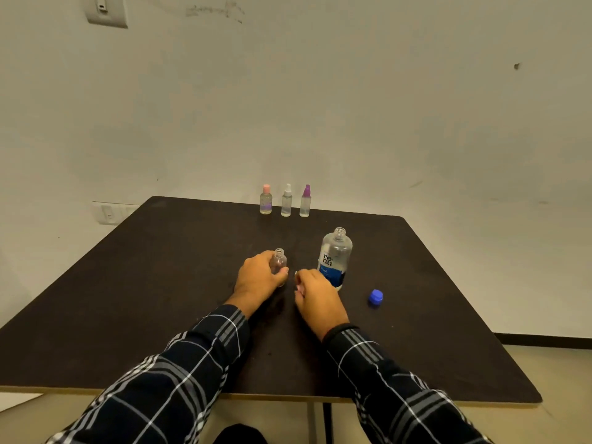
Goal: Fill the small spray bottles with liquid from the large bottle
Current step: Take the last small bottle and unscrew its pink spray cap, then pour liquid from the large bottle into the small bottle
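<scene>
Pose: left hand (pixel 260 278) grips small bottle (pixel 278 260) | right hand (pixel 315 298) curled, adjacent

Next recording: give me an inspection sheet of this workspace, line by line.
Surface: dark brown matte table.
Job's things: small clear uncapped bottle upright; large clear blue-labelled bottle upright, open; at the far edge, pink-capped bottle, white-topped spray bottle, purple-topped spray bottle.
Clutter: blue plastic cap lying right of the large bottle.
Fingers: left hand grips the small uncapped bottle; right hand curled, contents unclear.
Cables: nothing seen.
Surroundings: pale wall, switch plate.
</scene>
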